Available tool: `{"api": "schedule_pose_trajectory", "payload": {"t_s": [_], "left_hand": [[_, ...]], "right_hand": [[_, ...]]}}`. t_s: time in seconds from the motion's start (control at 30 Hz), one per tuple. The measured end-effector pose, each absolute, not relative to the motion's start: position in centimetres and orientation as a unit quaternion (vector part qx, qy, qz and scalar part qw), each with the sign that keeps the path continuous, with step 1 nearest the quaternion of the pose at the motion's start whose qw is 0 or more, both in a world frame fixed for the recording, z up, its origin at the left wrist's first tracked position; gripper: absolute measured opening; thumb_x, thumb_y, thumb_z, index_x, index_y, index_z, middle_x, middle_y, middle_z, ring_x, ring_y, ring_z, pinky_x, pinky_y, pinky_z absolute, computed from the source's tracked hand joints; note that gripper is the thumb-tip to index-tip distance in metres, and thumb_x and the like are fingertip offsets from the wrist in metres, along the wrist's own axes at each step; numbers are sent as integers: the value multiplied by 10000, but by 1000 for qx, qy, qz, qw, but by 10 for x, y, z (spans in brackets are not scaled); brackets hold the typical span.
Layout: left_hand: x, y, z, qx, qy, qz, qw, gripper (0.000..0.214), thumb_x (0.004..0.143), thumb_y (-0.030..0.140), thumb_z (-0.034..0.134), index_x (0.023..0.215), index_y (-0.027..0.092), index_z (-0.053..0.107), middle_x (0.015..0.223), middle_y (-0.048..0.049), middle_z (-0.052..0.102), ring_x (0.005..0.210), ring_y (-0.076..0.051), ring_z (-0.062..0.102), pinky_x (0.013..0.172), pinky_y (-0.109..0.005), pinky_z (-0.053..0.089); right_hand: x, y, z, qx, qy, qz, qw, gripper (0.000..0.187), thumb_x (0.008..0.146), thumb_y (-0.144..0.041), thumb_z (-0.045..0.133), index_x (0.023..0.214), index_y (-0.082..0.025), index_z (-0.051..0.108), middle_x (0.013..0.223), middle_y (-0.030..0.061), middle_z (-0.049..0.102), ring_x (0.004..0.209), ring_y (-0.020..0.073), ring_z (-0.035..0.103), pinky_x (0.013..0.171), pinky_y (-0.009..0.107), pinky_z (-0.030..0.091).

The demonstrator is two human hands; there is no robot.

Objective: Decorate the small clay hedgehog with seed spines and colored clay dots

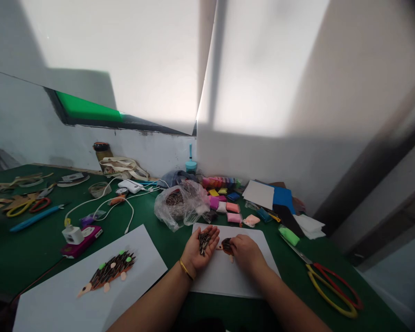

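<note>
My left hand (pixel 201 249) lies palm up over the white paper (pixel 235 283), cupping a small heap of striped sunflower seeds (pixel 204 243). Beside it, the fingers of my right hand (pixel 247 252) are pinched together at the back of a small brown clay hedgehog (pixel 226 246) stuck on that sheet. Dark seeds cover part of its back, and its snout is pale. My right fingertips hide whatever is between them. To the left, a larger hedgehog picture (pixel 112 269) with seed spines and green and pink dots lies on another white sheet (pixel 58 306).
Behind the paper sits a clear plastic bag (pixel 181 205) of seeds, next to several coloured clay packs (pixel 233 207). Large scissors (pixel 328 281) lie at right. A purple device (pixel 82 242), white cables and a blue pen (pixel 36 218) lie at left on the green table (pixel 134 263).
</note>
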State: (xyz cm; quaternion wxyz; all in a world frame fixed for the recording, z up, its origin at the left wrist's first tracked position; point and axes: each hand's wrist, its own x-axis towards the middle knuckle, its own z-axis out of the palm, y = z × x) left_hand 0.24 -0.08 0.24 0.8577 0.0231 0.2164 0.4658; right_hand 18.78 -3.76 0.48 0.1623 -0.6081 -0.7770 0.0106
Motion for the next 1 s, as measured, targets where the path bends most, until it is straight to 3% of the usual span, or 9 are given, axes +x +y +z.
{"api": "schedule_pose_trajectory", "payload": {"t_s": [1.0], "left_hand": [[3,0,0,23,223,466,856,288,900,325,447,979,95,601,1040,-151,660,1075,-255,591,880,-372,506]], "right_hand": [[193,-37,-5,-597,-772,18,217,193,849,-156,463,834,-183,654,815,56,617,833,181,534,759,274,372]]}}
